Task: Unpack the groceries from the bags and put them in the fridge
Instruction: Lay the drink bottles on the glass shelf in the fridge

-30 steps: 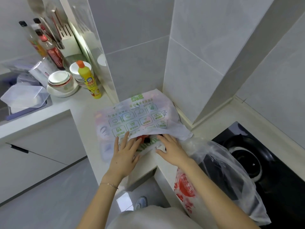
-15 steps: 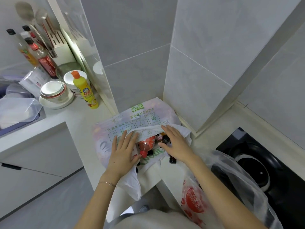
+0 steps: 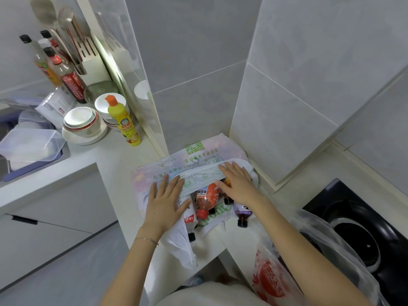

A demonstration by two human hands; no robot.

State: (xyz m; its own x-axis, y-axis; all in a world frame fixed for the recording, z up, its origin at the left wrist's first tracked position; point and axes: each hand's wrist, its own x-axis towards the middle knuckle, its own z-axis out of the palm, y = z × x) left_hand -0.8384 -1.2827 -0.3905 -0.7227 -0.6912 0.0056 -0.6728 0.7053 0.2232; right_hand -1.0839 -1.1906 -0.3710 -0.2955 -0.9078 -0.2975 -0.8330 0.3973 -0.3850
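- clear plastic bag with red print (image 3: 271,281) sits at the near right edge of the worktop (image 3: 114,160), slumped toward the black hob (image 3: 357,237).
- left hand (image 3: 164,204) lies flat on the white grocery bag (image 3: 198,157). its fingers (image 3: 164,181) are straight and spread, pressing the bag's upper layer. a thin bracelet is on the wrist.
- right hand (image 3: 240,186) rests palm down on the folded-back rim of the same bag. its fingers (image 3: 231,167) are straight and close together, holding nothing.
- between the hands the bag mouth gapes toward the near edge, with bottles lying on their sides inside, caps nearward.
- red-capped bottle (image 3: 206,200) lies in the middle, a dark purple bottle (image 3: 242,214) under the right wrist, and a white-and-red labelled bottle (image 3: 190,216) beside the left thumb.
- the bag, printed in green, fills the inner corner of the worktop against the grey tiled wall.
- farther left along the back edge: yellow squeeze bottle (image 3: 123,122) with an orange cap, upright, and stacked bowls (image 3: 80,122) just beside it.
- clear plastic tub (image 3: 28,144) at the far left, sauce bottles (image 3: 66,74) and a utensil holder (image 3: 88,54) behind.
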